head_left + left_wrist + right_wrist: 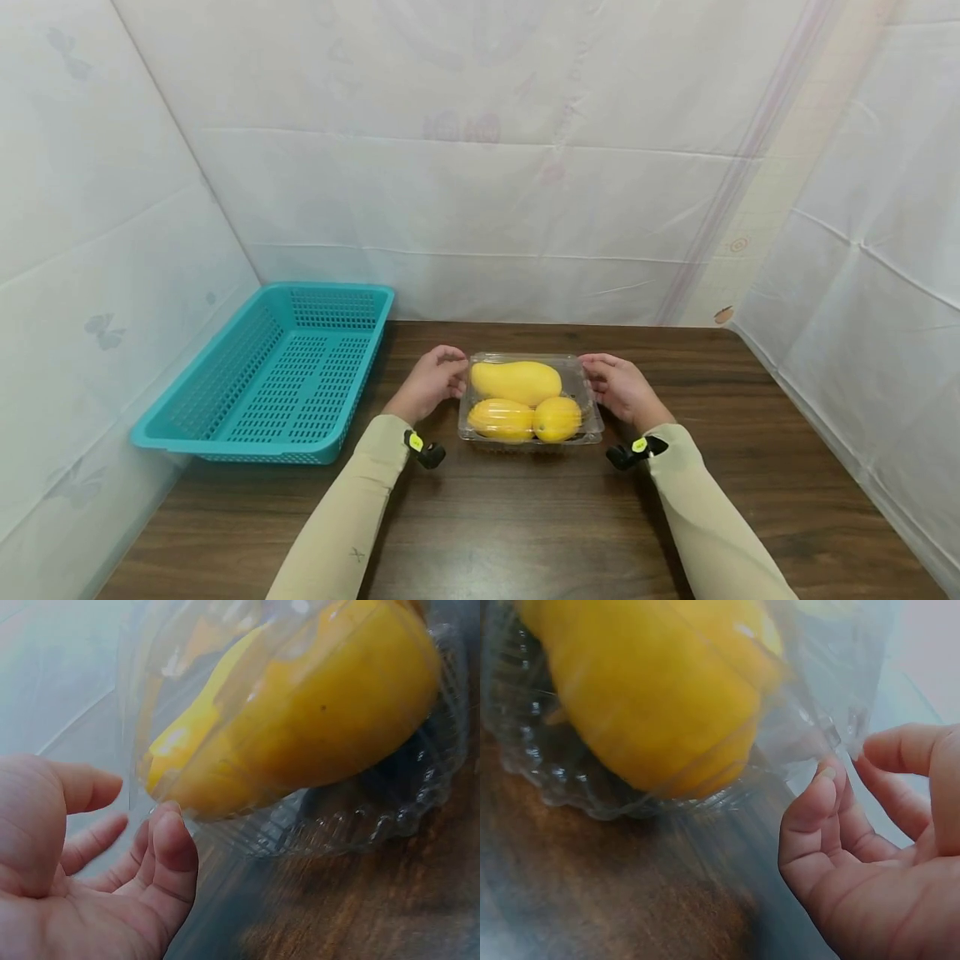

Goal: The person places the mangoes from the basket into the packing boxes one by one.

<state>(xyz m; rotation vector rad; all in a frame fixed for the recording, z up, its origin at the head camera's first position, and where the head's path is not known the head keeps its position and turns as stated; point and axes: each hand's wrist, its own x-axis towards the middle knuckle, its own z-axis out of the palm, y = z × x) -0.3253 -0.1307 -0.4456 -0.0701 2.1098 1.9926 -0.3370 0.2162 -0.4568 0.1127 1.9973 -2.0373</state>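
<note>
A clear plastic clamshell box (588, 417) stands on the table with its lid down. Inside lie a long smooth yellow fruit (517, 382), a ridged yellow fruit (501, 418) and a rounder lemon-like fruit (557, 418). At the box's left far corner is my left hand (433, 383); in the left wrist view its fingertips (174, 836) touch the edge while the thumb stands apart. My right hand (621, 390) is at the right far corner. Seen from the right wrist, thumb and fingertips (816, 799) pinch the box's rim there.
A turquoise perforated plastic basket (360, 392) sits on the left of the brown wood-grain table (510, 517). White sheeting (480, 200) encloses the table at the back and both sides.
</note>
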